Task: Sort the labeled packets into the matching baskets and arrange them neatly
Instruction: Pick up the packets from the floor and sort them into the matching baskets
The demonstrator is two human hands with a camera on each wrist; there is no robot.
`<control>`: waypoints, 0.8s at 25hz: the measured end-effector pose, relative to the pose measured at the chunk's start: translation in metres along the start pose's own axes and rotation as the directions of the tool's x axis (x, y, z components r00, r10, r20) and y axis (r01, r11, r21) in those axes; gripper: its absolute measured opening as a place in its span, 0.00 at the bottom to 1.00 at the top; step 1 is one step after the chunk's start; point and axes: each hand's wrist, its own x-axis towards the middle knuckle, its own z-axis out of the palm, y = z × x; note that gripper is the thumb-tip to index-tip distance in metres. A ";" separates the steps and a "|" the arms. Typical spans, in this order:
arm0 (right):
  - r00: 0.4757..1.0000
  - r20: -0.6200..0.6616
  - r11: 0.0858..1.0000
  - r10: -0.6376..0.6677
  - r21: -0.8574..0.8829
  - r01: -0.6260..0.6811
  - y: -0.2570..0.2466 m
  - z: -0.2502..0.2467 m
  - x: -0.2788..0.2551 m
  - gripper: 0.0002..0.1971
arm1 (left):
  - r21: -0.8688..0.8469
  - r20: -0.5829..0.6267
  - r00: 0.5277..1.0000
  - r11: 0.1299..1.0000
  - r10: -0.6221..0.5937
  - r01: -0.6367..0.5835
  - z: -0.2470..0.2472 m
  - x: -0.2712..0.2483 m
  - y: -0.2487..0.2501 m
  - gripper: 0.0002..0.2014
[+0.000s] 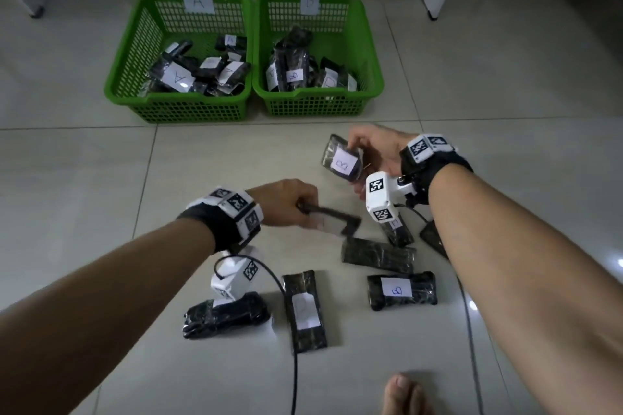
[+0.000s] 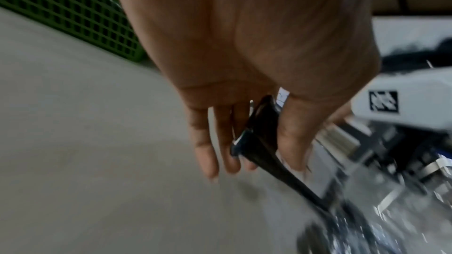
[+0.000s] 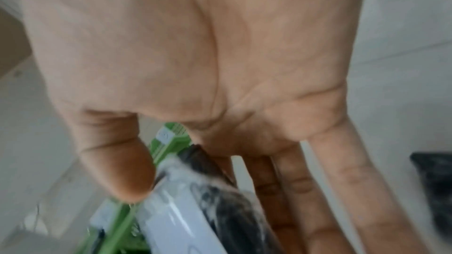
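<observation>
Two green baskets stand side by side on the floor, basket A point(image 1: 135, 54) on the left and basket B point(image 1: 365, 54) on the right, each with several black packets inside. My right hand point(image 1: 371, 148) holds a black packet labelled B point(image 1: 342, 162) between thumb and fingers, lifted off the floor; the right wrist view shows the same packet point(image 3: 186, 206) under my thumb. My left hand point(image 1: 286, 202) pinches another black packet point(image 1: 332, 221) by one end; its label is blurred. In the left wrist view this packet point(image 2: 261, 138) sits between thumb and fingers.
Several more black packets lie on the tiled floor near me: one labelled B point(image 1: 401, 290), one with a blank-looking label point(image 1: 305, 310), one unlabelled side up point(image 1: 377, 254), another point(image 1: 226, 315) under my left wrist. A black cable point(image 1: 295, 347) and my toe point(image 1: 403, 391) are near the bottom edge.
</observation>
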 end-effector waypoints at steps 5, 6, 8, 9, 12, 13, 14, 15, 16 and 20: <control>0.986 0.017 0.956 -0.166 0.248 0.157 -0.024 -0.007 0.006 0.25 | -0.109 -0.219 0.969 0.990 -0.116 0.094 -0.062 -0.018 -0.021 0.11; 0.982 -0.001 0.942 -0.190 0.280 0.183 -0.030 -0.005 0.006 0.26 | -0.015 -0.303 0.946 0.994 -0.111 0.112 -0.069 -0.022 -0.027 0.12; 0.972 -0.052 0.918 -0.229 0.322 0.233 -0.039 -0.002 0.009 0.25 | 0.001 -0.428 0.899 0.995 -0.094 0.104 -0.080 -0.032 -0.034 0.14; 0.966 -0.065 0.906 -0.250 0.335 0.257 -0.041 -0.001 0.011 0.22 | -0.022 -0.482 0.872 0.996 -0.084 0.084 -0.083 -0.036 -0.038 0.14; 0.952 -0.052 0.884 -0.303 0.357 0.301 -0.052 0.004 0.016 0.13 | 0.003 -0.631 0.776 1.000 -0.006 0.010 -0.090 -0.042 -0.047 0.20; 0.947 -0.054 0.877 -0.316 0.364 0.314 -0.056 0.006 0.017 0.12 | 0.016 -0.676 0.737 1.000 0.027 -0.021 -0.094 -0.042 -0.050 0.24; 0.941 -0.059 0.865 -0.332 0.378 0.329 -0.058 0.008 0.020 0.10 | 0.027 -0.716 0.696 0.999 0.050 -0.043 -0.095 -0.042 -0.053 0.27; 0.934 -0.064 0.851 -0.352 0.394 0.348 -0.062 0.010 0.022 0.08 | 0.048 -0.754 0.654 0.998 0.065 -0.043 -0.099 -0.041 -0.055 0.27; 0.924 -0.075 0.834 -0.375 0.409 0.371 -0.066 0.012 0.026 0.10 | 0.063 -0.786 0.615 0.998 0.063 -0.022 -0.101 -0.039 -0.058 0.25; 0.887 -0.148 0.734 -0.437 0.511 0.447 -0.082 0.019 0.042 0.08 | -0.558 -0.727 0.638 0.761 -0.256 -0.330 -0.111 -0.026 -0.058 0.14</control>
